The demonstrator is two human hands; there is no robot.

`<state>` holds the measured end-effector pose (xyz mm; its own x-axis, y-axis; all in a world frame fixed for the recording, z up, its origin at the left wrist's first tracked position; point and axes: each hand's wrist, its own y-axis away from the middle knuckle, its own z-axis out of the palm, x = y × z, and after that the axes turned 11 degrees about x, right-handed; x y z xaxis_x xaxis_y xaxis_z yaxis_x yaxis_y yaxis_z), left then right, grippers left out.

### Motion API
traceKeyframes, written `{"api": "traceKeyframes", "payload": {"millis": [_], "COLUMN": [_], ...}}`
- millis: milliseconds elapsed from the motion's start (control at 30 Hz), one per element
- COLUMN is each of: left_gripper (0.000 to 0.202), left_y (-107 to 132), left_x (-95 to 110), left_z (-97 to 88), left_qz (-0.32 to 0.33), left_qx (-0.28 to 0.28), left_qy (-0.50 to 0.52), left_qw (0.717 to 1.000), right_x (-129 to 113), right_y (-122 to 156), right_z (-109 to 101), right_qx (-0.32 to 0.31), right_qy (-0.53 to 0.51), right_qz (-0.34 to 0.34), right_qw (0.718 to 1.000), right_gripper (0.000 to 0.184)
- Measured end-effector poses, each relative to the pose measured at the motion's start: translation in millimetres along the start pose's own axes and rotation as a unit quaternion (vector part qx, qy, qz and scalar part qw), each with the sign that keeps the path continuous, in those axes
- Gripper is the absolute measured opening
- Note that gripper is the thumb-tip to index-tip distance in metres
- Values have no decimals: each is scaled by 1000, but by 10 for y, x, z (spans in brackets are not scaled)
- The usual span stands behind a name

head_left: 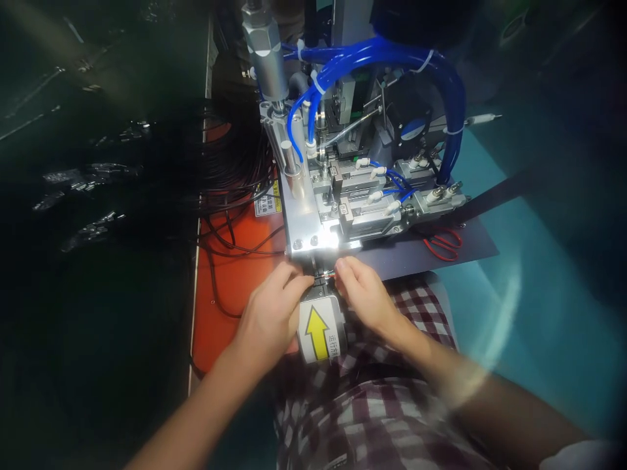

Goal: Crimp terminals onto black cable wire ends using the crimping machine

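My left hand (272,307) is closed in a pinch at the front of the machine, on what looks like the end of a black cable (318,279). Across from it, the fingertips of my right hand (366,292) press together on thin coloured wires (332,275), with red showing among them. The wires span the short gap between both hands, over a small dark fixture (321,288). Just below lies a white cover with a yellow arrow (317,331). The bright metal front plate (313,225) of the machine stands directly beyond my fingers.
Black cables (235,163) are bundled over the orange work surface (220,281) at left. Thick blue air hoses (382,55) arch above metal cylinders (372,219). Red-handled scissors (443,245) lie at right on a dark plate (470,245). Clear shiny pieces (93,176) lie far left.
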<state>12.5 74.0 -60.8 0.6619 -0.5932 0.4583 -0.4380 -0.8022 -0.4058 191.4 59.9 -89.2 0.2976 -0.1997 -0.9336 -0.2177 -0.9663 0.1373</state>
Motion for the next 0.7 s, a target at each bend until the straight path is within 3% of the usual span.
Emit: {"api": "traceKeyframes", "payload": {"millis": [133,333,700], "left_gripper": [30,29,27], "left_y": [-5,-18,-10], "left_x": [7,6,-42], "left_z": [-5,-21,11], "left_qz": [0,3,26], "left_qx": [1,-8,5], "left_qy": [2,9,10], "left_qw": [1000,1000,1000], "right_x": [24,56,92], "right_y": [-2,3,8], "right_z": [50,156,155], "right_qx": [4,0,47], "right_qy": [-55,-219,-161], "right_qz": [0,72,6], "right_qw": [998,973,986], "right_gripper": [34,30,28]}}
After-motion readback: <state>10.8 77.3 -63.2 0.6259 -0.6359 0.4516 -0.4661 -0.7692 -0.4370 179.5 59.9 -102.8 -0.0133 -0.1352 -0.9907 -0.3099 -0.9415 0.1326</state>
